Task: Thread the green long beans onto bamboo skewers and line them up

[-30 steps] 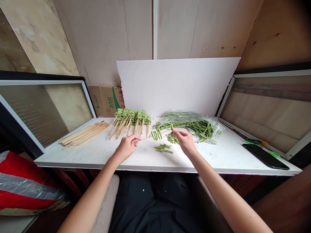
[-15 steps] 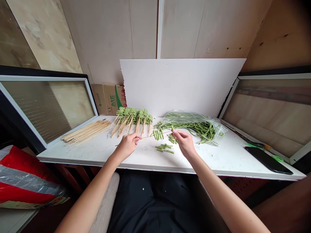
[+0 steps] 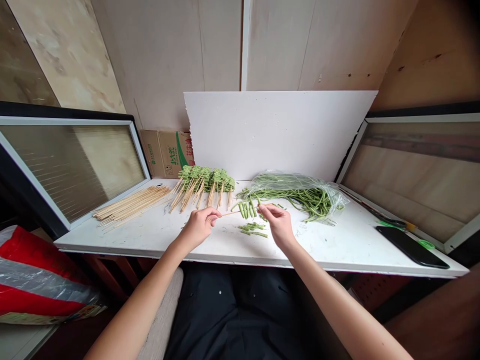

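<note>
Two hands, both occupied above the white surface (image 3: pixel 318 250): your left hand (image 3: pixel 204 221), fingers pinched on the shaft of one thin wooden skewer (image 3: pixel 229 213); your right hand (image 3: pixel 277 221), fingertips closed on an end piece (image 3: pixel 258 201) of green bean. One short row of cut bean pieces (image 3: pixel 247 209), side by side across the skewer, between your hands. Step in hand, as judged: threading pieces onto the stick. Next move, as judged: left hand steady, right hand sliding the piece inward against the row, fingertips clear of the point. Stock: loose cut pieces (image 3: pixel 252 229) on the surface just below the row; loaded skewers (image 3: pixel 204 176) stacked behind; bare skewers (image 3: pixel 131 204) to your left; long beans (image 3: pixel 315 202) partly inside a clear plastic bag (image 3: pixel 277 177). Obscured: the skewer's tip, lost at your right fingertips, so whether the end piece is pierced you cannot tell; a second scatter of pieces (image 3: pixel 279 205), partly covered by your right hand; bean count on the loaded skewers, too small and overlapped to read.
</note>
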`<state>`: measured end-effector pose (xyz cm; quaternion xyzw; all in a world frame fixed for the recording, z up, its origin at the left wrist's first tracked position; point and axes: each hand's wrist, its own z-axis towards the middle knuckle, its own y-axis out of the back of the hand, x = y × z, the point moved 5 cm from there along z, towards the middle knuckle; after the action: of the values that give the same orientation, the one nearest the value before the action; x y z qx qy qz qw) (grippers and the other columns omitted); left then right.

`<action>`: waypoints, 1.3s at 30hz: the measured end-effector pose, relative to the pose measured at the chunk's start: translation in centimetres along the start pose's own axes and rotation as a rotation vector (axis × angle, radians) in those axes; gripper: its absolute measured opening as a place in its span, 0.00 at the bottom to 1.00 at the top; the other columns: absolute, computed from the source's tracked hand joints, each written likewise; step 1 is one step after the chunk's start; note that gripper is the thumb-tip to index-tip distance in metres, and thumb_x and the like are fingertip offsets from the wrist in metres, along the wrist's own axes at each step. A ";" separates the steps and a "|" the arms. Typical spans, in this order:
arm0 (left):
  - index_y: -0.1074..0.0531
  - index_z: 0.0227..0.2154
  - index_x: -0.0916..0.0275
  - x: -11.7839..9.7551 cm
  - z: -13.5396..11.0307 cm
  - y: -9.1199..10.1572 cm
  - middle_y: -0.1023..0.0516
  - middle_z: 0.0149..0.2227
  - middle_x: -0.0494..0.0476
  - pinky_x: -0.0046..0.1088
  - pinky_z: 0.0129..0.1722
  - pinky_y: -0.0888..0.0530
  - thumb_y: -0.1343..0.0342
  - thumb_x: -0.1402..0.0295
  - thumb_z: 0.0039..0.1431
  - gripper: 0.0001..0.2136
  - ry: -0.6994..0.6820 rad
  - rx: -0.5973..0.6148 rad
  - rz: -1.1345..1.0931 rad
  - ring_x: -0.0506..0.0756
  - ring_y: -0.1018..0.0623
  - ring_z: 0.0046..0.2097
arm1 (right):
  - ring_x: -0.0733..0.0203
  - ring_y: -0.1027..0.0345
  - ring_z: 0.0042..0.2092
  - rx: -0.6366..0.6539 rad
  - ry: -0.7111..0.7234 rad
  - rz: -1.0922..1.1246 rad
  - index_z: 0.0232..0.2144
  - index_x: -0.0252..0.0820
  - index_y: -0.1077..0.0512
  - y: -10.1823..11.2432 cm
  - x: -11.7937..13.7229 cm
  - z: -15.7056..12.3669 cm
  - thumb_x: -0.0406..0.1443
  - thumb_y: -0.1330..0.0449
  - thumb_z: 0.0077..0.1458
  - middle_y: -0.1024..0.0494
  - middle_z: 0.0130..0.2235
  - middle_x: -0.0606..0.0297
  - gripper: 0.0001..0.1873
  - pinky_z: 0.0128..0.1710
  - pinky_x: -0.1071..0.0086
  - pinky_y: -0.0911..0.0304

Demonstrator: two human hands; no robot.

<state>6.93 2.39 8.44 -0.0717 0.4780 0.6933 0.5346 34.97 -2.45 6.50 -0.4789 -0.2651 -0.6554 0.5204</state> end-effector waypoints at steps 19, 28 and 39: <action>0.19 0.42 0.62 1.0 0.3 0.7 0.24 0.28 0.53 0.27 0.32 0.31 0.49 0.65 0.70 0.13 0.065 -0.007 -0.050 0.53 0.26 0.30 | 0.49 0.22 0.38 0.664 -0.014 -0.891 0.33 0.44 0.13 3.2 -0.8 2.2 0.51 0.30 0.58 0.13 0.38 0.55 0.17 0.36 0.62 0.32; 0.20 0.42 0.63 1.4 0.4 0.4 0.25 0.27 0.52 0.27 0.32 0.31 0.49 0.64 0.71 0.13 0.042 0.004 -0.045 0.52 0.27 0.29 | 0.51 0.22 0.36 0.738 -0.124 -0.992 0.33 0.45 0.14 2.6 -3.2 1.3 0.37 0.30 0.56 0.13 0.37 0.58 0.04 0.35 0.63 0.34; 0.20 0.41 0.63 1.3 0.4 0.3 0.25 0.27 0.52 0.27 0.32 0.31 0.49 0.63 0.70 0.13 0.076 0.007 -0.093 0.52 0.27 0.29 | 0.58 0.29 0.38 0.333 -0.144 -0.048 0.35 0.46 0.16 3.8 1.1 3.4 0.56 0.26 0.53 0.17 0.36 0.61 0.22 0.39 0.64 0.35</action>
<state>6.27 3.58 8.03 -0.1184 0.4965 0.6629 0.5478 39.72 -1.29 8.32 -0.4255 -0.4180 -0.5786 0.5563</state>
